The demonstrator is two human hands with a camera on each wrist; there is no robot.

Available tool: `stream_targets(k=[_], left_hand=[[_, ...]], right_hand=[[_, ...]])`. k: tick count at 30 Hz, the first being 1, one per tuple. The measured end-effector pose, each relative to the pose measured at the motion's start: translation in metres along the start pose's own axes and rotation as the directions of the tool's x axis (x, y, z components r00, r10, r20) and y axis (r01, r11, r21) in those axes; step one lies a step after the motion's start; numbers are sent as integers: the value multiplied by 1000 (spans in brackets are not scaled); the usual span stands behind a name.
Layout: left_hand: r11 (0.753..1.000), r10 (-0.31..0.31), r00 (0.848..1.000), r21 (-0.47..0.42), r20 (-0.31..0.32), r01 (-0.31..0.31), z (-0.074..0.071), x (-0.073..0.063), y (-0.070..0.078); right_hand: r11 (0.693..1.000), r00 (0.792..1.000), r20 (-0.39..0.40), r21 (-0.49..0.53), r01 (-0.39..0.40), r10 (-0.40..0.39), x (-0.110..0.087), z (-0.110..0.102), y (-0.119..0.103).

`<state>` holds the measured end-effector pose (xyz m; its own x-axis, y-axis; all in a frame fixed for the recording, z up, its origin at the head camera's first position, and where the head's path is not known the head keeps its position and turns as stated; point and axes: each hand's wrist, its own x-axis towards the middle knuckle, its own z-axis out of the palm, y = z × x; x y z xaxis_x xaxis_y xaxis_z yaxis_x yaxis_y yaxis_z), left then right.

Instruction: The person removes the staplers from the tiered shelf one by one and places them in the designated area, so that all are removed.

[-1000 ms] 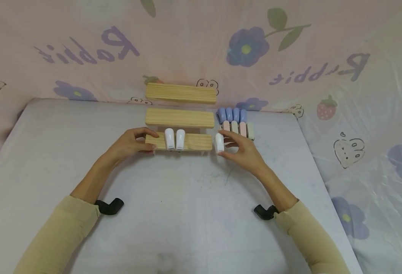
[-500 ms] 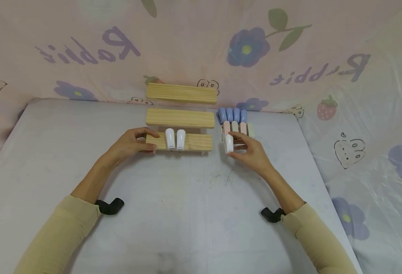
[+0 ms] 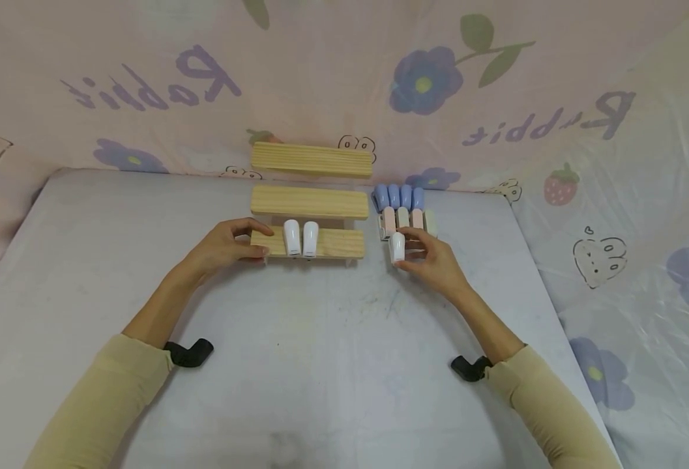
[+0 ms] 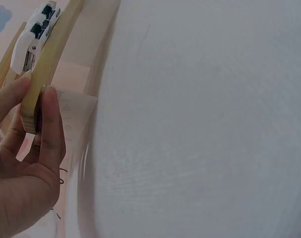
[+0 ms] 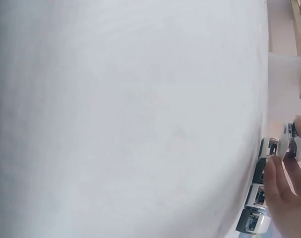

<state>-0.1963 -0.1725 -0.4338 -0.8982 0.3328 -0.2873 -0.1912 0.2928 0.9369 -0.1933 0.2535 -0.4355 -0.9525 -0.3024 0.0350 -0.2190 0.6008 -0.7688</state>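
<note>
My left hand (image 3: 227, 249) pinches the left end of the lowest wooden board (image 3: 344, 243) of a stepped rack, thumb and fingers on opposite faces in the left wrist view. Two small white staplers (image 3: 292, 238) stand side by side on that board, left of its middle. Off the rack's right side, my right hand (image 3: 436, 266) holds another white stapler (image 3: 397, 248) between thumb and fingers. It overlaps the front row of pink and pale green staplers (image 3: 388, 220) in the head view. The right wrist view shows the held stapler (image 5: 289, 139) only partly, behind the fingers.
Higher at the back are the rack's middle board (image 3: 309, 201) and top board (image 3: 311, 159), both bare. Several blue staplers (image 3: 394, 195) line up behind the pink and green ones. A patterned cloth (image 3: 321, 78) hangs behind the white table (image 3: 297, 365).
My right hand has moved right with the white stapler, from beside the lowest board's right end to in front of the stapler rows. The left hand keeps its grip.
</note>
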Motion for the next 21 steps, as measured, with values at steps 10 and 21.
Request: stream_targets(k=[10,21], left_hand=[[1000,14,1000,-2,-1,-14,2,0,1],[1000,4,1000,-1,2,-4,-1,0,0]], right_hand=[[997,999,-5,-63,-49,49,0,1,10],[994,999,0,-94,-50,50,1,5,11]])
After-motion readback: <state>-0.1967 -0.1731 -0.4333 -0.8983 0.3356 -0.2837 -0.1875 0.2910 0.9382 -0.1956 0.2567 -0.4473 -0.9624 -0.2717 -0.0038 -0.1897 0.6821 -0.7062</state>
